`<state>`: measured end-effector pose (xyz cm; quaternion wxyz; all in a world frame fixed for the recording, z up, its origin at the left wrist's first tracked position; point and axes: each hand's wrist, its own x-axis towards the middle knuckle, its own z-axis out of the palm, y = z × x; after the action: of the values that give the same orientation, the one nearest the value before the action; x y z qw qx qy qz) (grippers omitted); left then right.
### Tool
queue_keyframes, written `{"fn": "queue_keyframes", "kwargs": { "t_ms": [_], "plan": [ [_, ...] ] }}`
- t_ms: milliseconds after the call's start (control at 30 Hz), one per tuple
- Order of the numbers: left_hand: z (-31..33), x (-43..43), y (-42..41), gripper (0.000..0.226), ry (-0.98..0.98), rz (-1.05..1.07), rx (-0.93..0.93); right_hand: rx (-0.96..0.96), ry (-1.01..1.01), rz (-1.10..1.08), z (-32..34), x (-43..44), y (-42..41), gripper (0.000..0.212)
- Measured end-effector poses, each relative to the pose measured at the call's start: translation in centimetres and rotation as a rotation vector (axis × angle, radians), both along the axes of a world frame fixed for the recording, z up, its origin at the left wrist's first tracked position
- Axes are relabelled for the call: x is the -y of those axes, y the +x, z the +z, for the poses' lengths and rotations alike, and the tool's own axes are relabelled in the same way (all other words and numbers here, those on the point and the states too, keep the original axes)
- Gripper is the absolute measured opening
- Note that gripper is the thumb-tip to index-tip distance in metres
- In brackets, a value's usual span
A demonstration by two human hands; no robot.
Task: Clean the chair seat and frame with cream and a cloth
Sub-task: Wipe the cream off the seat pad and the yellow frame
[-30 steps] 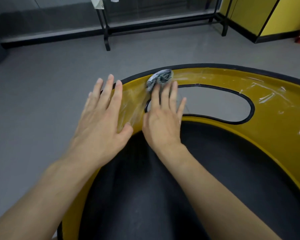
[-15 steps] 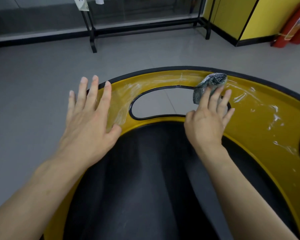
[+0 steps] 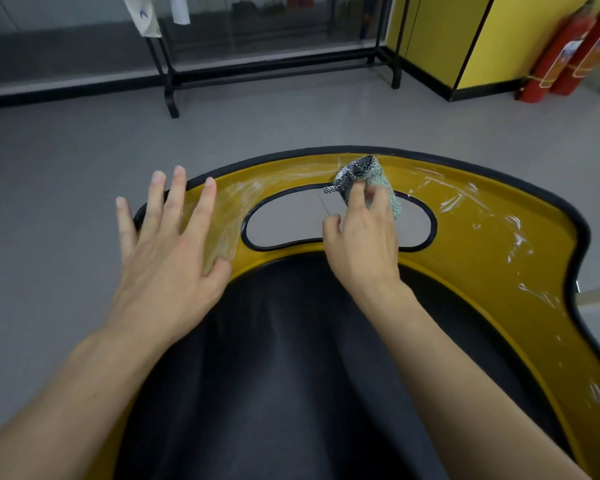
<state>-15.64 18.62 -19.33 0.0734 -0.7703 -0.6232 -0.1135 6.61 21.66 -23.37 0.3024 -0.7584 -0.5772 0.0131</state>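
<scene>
— Yellow frame point(image 3: 492, 244) first: your cloth point(image 3: 361, 171) was at the left end of the cutout point(image 3: 284, 220) a second ago, then at its right end. Now it's on the strip above it.
— So the top rim's getting covered?
— I'd judge so. Cream smears point(image 3: 447, 199) remain to the right, and the black seat point(image 3: 291, 358) looks untouched.
— My hands?
— Your right hand point(image 3: 364, 237) pinches the cloth with curled fingers, pressing it down. Your left hand point(image 3: 167, 251) lies flat, fingers spread, on the frame's left corner.
</scene>
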Motion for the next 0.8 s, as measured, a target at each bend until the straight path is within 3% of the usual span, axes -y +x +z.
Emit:
{"fn": "queue_keyframes", "kwargs": {
  "t_ms": [100,367,633,800],
  "plan": [
    [0.0,0.0,-0.1,0.090,-0.001,-0.003,0.001,-0.139,0.030,-0.032,-0.8,-0.1,-1.4,0.064],
    [-0.2,-0.1,-0.3,0.092,0.013,-0.022,0.006,0.272,0.041,-0.053,-1.4,1.0,2.5,0.057],
    [-0.3,-0.2,-0.3,0.091,0.004,-0.007,-0.002,0.339,0.104,0.037,-0.7,2.0,5.4,0.063],
    [-0.5,-0.3,-0.3,0.090,0.016,-0.013,-0.011,0.372,0.065,-0.054,-0.6,2.3,5.5,0.063]
  ]
}}
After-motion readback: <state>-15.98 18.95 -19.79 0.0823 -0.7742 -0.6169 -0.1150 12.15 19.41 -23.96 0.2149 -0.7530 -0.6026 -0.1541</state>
